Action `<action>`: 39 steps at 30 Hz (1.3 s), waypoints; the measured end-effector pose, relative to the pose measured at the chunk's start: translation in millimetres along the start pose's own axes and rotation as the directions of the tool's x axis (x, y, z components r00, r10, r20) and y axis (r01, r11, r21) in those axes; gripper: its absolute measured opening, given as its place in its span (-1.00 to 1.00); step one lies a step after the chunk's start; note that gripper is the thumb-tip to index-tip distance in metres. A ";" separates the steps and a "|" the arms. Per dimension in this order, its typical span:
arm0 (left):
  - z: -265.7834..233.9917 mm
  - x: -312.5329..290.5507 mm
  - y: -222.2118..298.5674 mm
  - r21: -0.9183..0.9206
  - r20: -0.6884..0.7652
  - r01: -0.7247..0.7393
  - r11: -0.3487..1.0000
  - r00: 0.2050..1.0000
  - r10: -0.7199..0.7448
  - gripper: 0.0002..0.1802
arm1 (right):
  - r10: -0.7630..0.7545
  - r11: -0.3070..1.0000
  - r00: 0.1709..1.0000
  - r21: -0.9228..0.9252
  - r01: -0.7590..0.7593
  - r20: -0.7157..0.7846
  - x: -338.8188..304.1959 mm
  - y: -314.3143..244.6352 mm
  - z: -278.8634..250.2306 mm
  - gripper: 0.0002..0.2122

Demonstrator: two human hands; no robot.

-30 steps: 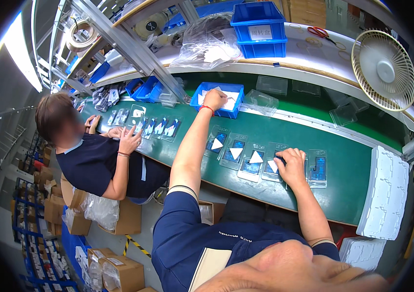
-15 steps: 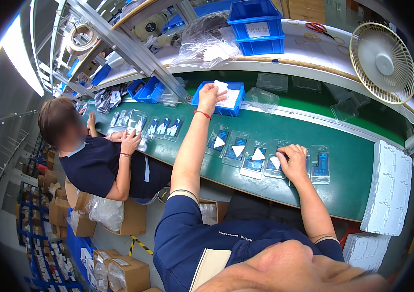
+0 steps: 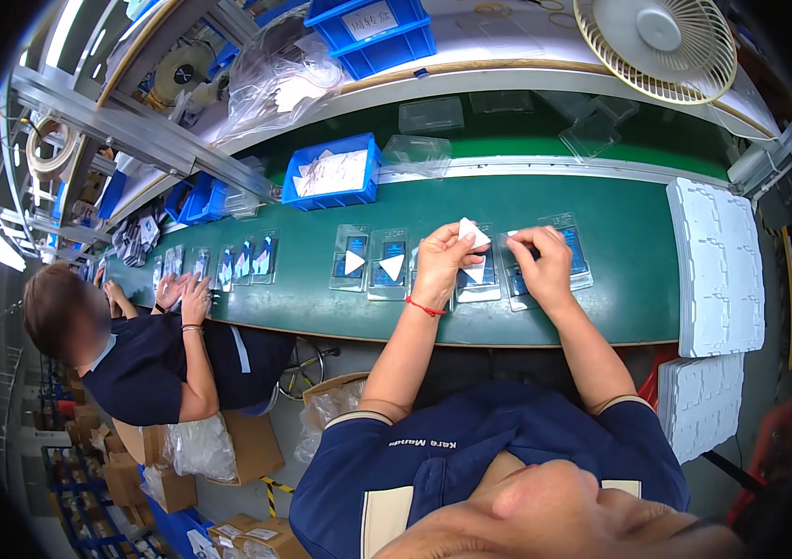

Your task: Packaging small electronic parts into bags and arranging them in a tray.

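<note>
My left hand pinches a white triangular piece between thumb and fingers, above the row of clear plastic trays. To its right, my right hand is closed, thumb and fingertips together; anything in them cannot be made out. Its fingers are over a clear tray, mostly covered by the hand. Further left lie a tray with a white triangle on its blue insert and another with a white triangle. A third triangle shows below my left hand. At the right end, a tray is partly hidden.
A blue bin of white pieces stands at the green table's back edge. White moulded trays are stacked at right. A fan and blue boxes occupy the shelf. On the left, a co-worker handles similar trays.
My left hand has come away from the blue bin with a white triangle and is now beside my right hand over the trays. The view has shifted to the right.
</note>
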State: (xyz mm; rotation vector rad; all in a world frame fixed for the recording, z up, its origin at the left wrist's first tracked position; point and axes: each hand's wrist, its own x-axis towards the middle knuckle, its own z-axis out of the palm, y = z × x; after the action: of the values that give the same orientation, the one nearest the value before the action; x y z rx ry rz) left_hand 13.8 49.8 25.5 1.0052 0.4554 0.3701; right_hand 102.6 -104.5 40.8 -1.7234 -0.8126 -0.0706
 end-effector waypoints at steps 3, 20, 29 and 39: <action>-4.9 -2.0 0.4 0.127 -0.038 0.031 0.991 0.999 -0.026 -0.83 | -0.364 0.842 0.931 -0.418 0.342 0.029 -17.5 8.1 -12.4 -0.89; 20.4 -24.8 -16.8 0.282 0.169 -0.063 0.957 0.986 0.015 -0.79 | 0.314 0.846 0.943 0.420 -0.330 0.109 -12.6 14.1 0.2 -0.93; 25.4 -22.3 -16.7 0.226 0.144 0.002 0.974 0.989 -0.035 -0.78 | 0.419 0.751 0.895 0.496 -0.435 0.150 -14.4 22.4 -5.3 -0.90; -19.5 9.8 21.0 0.418 -0.023 -0.440 0.795 0.869 0.494 -0.85 | -0.100 0.964 0.967 -0.265 0.035 -0.234 -7.5 22.1 -44.9 -0.96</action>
State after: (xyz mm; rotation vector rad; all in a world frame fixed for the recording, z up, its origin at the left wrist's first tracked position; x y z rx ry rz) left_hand 10.0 78.9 32.9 1.5102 0.4028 0.8196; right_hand 125.1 -149.3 33.8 -1.8849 -0.6998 -0.4473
